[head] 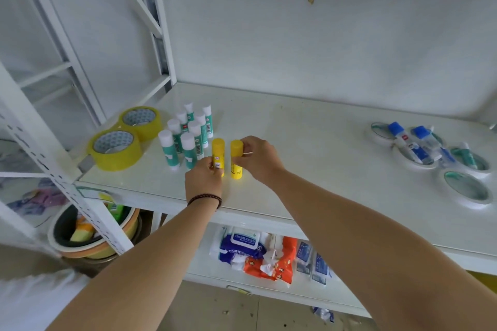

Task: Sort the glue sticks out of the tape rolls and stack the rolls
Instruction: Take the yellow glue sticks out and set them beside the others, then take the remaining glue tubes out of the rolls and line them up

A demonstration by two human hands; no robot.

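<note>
Left hand [205,179] fingers closed around one upright yellow glue stick [217,154]; right hand [258,158] fingers pinched on a second yellow glue stick [236,160], just beside the first. Both standing on white shelf [309,142]. Green-and-white glue sticks [185,137] clustered upright behind. Two yellow tape rolls [117,149] flat further left. White tape rolls [466,189] with blue glue tubes [403,140] well apart, far right.

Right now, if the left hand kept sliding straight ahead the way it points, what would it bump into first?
Probably the green and white glue sticks, standing just beyond the yellow glue stick that the left hand holds. Depth is hard to judge, so it might slip past their right edge.
</note>
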